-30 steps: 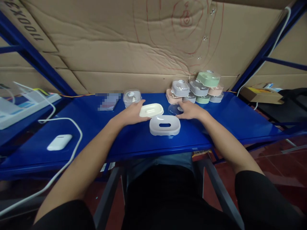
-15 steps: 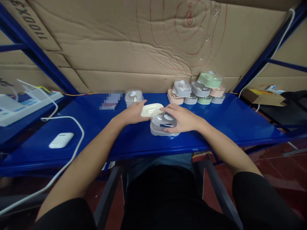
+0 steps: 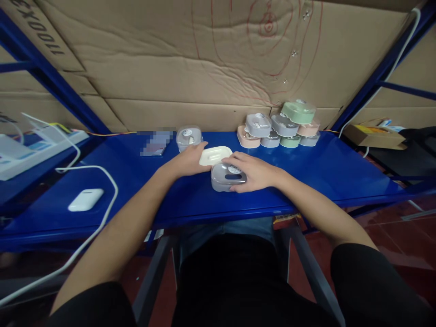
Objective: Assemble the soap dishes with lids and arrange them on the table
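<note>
My left hand [image 3: 191,159] grips a shallow cream-white oval dish [image 3: 214,156] by its left end, the hollow side turned up towards me. My right hand [image 3: 256,172] is closed round the right side of a grey box [image 3: 221,180] with a clear domed lid, a round white label and a dark oblong slot on top. The box sits just in front of the dish, near the front edge of the blue table [image 3: 190,200]. Whether the two touch I cannot tell. Behind my left hand stands another grey box [image 3: 188,137] with a clear lid.
At the back right several lidded boxes [image 3: 282,127] in pink, grey and green are stacked. A blurred-out flat item [image 3: 155,144] lies at back left. A white earphone case [image 3: 86,200], a white cable [image 3: 114,186] and a power strip [image 3: 20,156] are on the left.
The grey box in my right hand has shifted slightly left, and its clear lid now sits level over the base. My left hand with the cream dish has hardly moved.
</note>
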Motion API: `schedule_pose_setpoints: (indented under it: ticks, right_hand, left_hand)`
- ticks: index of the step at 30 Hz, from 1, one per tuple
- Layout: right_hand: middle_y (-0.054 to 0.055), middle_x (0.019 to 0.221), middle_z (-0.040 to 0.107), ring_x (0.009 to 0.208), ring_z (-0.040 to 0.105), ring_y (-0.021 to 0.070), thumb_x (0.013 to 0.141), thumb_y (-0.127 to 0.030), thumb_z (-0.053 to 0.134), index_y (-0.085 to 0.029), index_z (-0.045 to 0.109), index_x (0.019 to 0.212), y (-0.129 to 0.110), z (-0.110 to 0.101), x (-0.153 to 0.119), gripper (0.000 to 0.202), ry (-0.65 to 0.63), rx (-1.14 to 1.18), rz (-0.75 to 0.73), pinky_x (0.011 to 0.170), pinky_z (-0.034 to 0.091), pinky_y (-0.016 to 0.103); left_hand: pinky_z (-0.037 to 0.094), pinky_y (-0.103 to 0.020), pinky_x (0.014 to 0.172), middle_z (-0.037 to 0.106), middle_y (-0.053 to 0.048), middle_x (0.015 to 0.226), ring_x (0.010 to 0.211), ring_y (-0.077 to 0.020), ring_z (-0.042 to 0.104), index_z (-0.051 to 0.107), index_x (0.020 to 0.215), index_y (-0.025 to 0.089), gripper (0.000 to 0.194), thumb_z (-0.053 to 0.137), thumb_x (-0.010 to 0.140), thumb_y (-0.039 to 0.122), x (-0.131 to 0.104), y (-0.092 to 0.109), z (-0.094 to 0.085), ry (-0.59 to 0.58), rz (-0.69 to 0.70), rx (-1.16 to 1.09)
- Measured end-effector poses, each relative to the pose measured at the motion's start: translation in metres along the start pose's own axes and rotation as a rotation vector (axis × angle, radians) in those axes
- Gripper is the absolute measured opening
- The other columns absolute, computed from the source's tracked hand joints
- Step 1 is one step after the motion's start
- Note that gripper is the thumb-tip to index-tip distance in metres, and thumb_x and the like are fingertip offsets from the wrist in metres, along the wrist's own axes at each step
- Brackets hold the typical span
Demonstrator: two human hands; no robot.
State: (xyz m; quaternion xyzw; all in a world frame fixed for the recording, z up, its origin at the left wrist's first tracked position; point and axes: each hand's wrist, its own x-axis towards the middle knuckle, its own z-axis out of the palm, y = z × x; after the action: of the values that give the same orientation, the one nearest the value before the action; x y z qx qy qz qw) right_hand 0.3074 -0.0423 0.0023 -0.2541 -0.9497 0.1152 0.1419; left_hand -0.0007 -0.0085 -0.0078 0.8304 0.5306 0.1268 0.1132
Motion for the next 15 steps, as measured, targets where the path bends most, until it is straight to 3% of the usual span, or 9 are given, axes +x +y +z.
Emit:
schedule_pose_setpoints:
  ticks: [4, 7, 11, 15]
  right_hand:
    - [0.019, 0.146, 0.072, 0.136, 0.067, 0.0431, 0.089, -0.066, 0.092, -0.02, 0.054, 0.175, 0.005, 0.003, 0.0, 0.104, -0.034, 0.014, 0.029, 0.116, 0.06, 0.06]
    - [0.02, 0.152, 0.072, 0.14, 0.068, 0.0429, 0.089, -0.064, 0.093, -0.02, 0.056, 0.174, 0.007, -0.002, -0.002, 0.103, -0.027, 0.059, 0.015, 0.12, 0.059, 0.06]
    - [0.02, 0.166, 0.067, 0.151, 0.066, 0.0432, 0.089, -0.067, 0.091, -0.023, 0.054, 0.176, 0.014, -0.021, -0.008, 0.104, 0.104, 0.096, -0.016, 0.129, 0.054, 0.062]
    - [0.022, 0.175, 0.061, 0.161, 0.059, 0.0477, 0.087, -0.069, 0.093, -0.023, 0.055, 0.176, 0.026, -0.033, -0.013, 0.107, 0.206, 0.032, 0.039, 0.136, 0.047, 0.069]
  left_hand:
    - [0.045, -0.064, 0.137, 0.052, -0.032, 0.183, 0.17, -0.0554, 0.052, 0.045, 0.179, 0.008, 0.115, 0.082, 0.086, 0.067, 0.001, -0.003, 0.001, 0.011, -0.003, -0.008]
    - [0.05, -0.063, 0.133, 0.063, -0.03, 0.174, 0.164, -0.0548, 0.058, 0.046, 0.179, 0.012, 0.119, 0.088, 0.082, 0.065, 0.001, -0.006, 0.002, 0.027, 0.007, -0.04]
    - [0.054, -0.062, 0.129, 0.073, -0.024, 0.163, 0.154, -0.0498, 0.069, 0.041, 0.181, 0.016, 0.129, 0.097, 0.073, 0.062, 0.001, 0.001, 0.01, 0.01, 0.109, -0.224]
    - [0.053, -0.065, 0.132, 0.069, -0.023, 0.169, 0.158, -0.0487, 0.066, 0.04, 0.18, 0.022, 0.131, 0.102, 0.071, 0.065, 0.001, 0.019, 0.025, -0.01, 0.229, -0.405]
